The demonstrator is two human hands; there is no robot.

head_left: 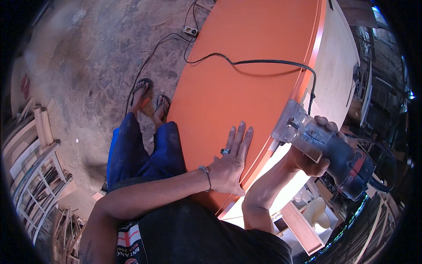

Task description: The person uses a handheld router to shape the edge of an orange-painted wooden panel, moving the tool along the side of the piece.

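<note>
My left hand lies flat, fingers spread, on the smooth orange panel. To its right, my right hand grips a black cylindrical power tool with a clear plastic base at the panel's edge. Beyond them runs a thin black cable.
</note>
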